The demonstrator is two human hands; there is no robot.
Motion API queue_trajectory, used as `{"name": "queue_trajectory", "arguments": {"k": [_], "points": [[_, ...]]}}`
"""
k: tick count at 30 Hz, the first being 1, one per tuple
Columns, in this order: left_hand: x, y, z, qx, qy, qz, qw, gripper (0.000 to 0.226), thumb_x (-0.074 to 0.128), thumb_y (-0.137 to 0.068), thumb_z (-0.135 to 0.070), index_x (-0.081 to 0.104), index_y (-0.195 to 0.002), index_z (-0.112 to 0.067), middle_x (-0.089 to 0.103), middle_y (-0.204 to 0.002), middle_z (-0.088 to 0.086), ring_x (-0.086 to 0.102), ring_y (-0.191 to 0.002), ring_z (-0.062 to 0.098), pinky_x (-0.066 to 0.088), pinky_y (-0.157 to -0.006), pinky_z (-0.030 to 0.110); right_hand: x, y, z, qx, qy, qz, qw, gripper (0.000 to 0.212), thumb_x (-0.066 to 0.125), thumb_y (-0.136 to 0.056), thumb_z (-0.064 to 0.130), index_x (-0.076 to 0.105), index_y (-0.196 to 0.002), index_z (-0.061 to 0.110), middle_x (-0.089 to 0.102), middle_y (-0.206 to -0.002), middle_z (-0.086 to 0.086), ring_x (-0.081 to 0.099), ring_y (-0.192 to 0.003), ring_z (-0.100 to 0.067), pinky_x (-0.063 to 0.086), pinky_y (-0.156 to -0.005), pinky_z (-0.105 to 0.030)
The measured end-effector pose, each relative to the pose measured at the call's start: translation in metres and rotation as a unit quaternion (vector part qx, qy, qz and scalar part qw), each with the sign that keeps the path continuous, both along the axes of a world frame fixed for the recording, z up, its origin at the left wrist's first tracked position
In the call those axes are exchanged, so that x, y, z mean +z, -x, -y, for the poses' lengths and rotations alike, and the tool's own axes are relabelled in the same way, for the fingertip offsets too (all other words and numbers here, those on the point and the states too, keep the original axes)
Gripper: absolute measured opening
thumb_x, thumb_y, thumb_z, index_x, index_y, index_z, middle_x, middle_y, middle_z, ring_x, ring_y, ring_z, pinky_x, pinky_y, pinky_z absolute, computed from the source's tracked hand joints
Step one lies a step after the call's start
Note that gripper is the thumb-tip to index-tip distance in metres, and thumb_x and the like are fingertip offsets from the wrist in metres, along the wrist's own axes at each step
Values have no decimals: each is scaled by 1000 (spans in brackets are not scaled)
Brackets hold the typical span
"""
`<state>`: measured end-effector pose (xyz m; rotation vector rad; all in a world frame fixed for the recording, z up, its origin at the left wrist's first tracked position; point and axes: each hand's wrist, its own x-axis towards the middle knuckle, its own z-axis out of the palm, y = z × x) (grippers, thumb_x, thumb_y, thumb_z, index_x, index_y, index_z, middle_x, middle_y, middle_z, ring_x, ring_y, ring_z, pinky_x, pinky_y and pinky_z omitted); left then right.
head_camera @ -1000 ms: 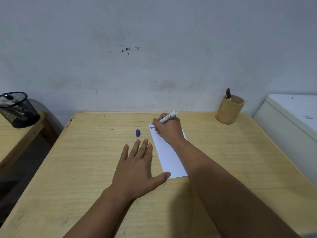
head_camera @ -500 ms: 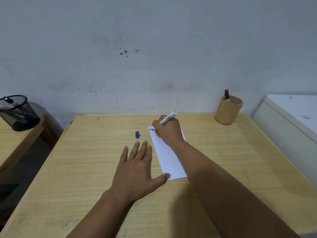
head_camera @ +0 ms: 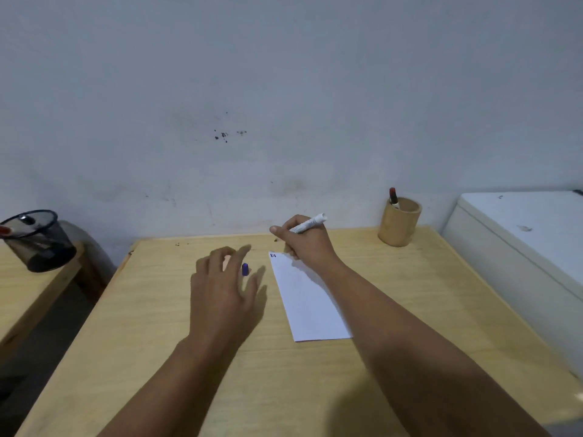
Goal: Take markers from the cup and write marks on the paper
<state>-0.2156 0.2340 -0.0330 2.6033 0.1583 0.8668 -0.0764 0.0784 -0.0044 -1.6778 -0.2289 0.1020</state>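
A white sheet of paper point(head_camera: 307, 305) lies on the wooden table point(head_camera: 394, 310), with small dark marks at its top left corner. My right hand point(head_camera: 304, 242) hovers just above that corner, shut on a white marker point(head_camera: 307, 224) whose back end points up and right. A blue marker cap point(head_camera: 245, 269) stands on the table left of the paper. My left hand point(head_camera: 225, 293), blurred, hangs over the table with its fingers spread around the cap, not clearly touching it. A bamboo cup point(head_camera: 400, 222) at the back right holds a red-capped marker point(head_camera: 393, 197).
A black mesh pen holder point(head_camera: 38, 242) stands on a second wooden table at the left. A white cabinet or appliance point(head_camera: 520, 247) borders the table's right edge. A grey wall runs right behind the table.
My left hand has lifted off the table beside the paper and moved forward to the blue cap. My right hand has raised the marker off the paper.
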Motion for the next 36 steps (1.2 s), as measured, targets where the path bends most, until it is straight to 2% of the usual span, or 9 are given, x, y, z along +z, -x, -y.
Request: {"name": "queue_trajectory", "arguments": {"k": [2,6,10,14,21,25,28,30,36], "points": [[4,-13,-8,19,6,-74,997,53,56,-92,-46,58,-142,-29,54,-140,2,53,-119,31,51,-88,45,7,6,8,56,10,3,998,14,78,-95,13,75,-109,14,80,-88,-3,75,-71,-14,58,-64,-30],[0,-31,-20,0,29,-193,981,38,57,-97,-40,66,-133,-30,59,-135,-1,58,-117,25,53,-86,39,23,16,22,68,-25,-37,997,47,43,-101,-7,72,-126,21,81,-116,-11,79,-83,-15,63,-78,-40],[2,-33,-20,16,56,-169,984,22,58,-98,-34,72,-114,-28,68,-113,-3,64,-104,23,52,-78,35,32,25,37,46,-83,-34,995,23,62,-104,8,77,-120,15,80,-106,-8,79,-79,-19,67,-71,-38],[0,-33,-21,33,109,-158,981,12,63,-96,-27,72,-102,-24,76,-101,-6,68,-94,23,55,-76,37,31,29,48,60,-67,-1,996,10,68,-102,4,71,-107,13,75,-103,-12,77,-74,-21,68,-70,-41],[30,-39,-21,13,297,-110,948,10,70,-91,-16,70,-100,-21,70,-81,-18,70,-89,18,46,-72,32,29,33,58,68,-39,14,997,21,77,-95,1,64,-104,15,77,-116,-28,77,-78,-26,58,-69,-34],[48,-42,-19,-20,376,-83,923,11,70,-92,-13,72,-88,-23,75,-80,-13,68,-83,18,50,-72,32,26,32,60,58,-16,20,998,16,80,-93,5,72,-104,15,80,-108,-23,76,-81,-23,55,-72,-34],[61,-44,-13,-67,486,-74,868,9,70,-95,-12,77,-99,-15,77,-86,-2,70,-84,17,54,-82,37,24,32,61,72,39,35,996,14,78,-94,5,81,-105,13,78,-86,-1,70,-78,-15,49,-65,-23],[67,-46,-8,-88,527,-75,842,12,70,-95,-13,78,-104,-11,78,-92,3,72,-86,17,57,-85,37,24,33,60,83,69,45,993,18,77,-92,2,83,-107,10,76,-84,3,66,-70,-6,46,-61,-16],[76,-52,10,-113,534,-82,834,12,71,-95,-13,78,-104,-10,78,-91,4,74,-85,16,58,-84,38,25,35,57,90,95,66,989,21,76,-89,6,85,-107,15,78,-93,-1,65,-75,-9,46,-69,-21]]}}
